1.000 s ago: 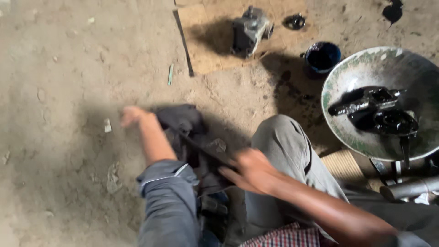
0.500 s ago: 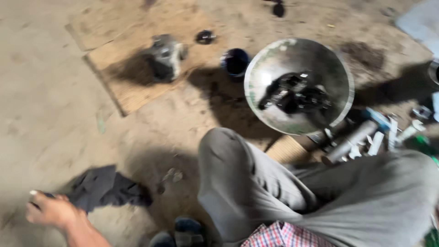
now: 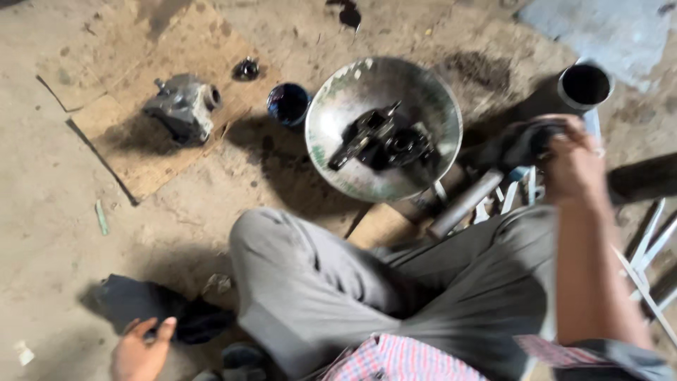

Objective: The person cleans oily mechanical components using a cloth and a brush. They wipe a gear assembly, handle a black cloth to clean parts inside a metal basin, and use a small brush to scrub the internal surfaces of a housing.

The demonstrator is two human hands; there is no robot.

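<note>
The metal basin (image 3: 338,92) is sitting ahead of the knees, holding greasy black parts (image 3: 381,137). The right hand (image 3: 575,159) is closing its fingers around a dark round part (image 3: 539,137) beside the pipe (image 3: 584,85), apparently lifting it. The left hand (image 3: 141,349), fingers loosely spread, is resting against the dark rag (image 3: 151,303) on the floor; wiping probably calls for bringing both together.

A single head-worn camera looks steeply down from close above a seated person's bent knees, facing forward over a dirt floor (image 3: 56,233) toward a metal basin (image 3: 423,106) just beyond.
</note>
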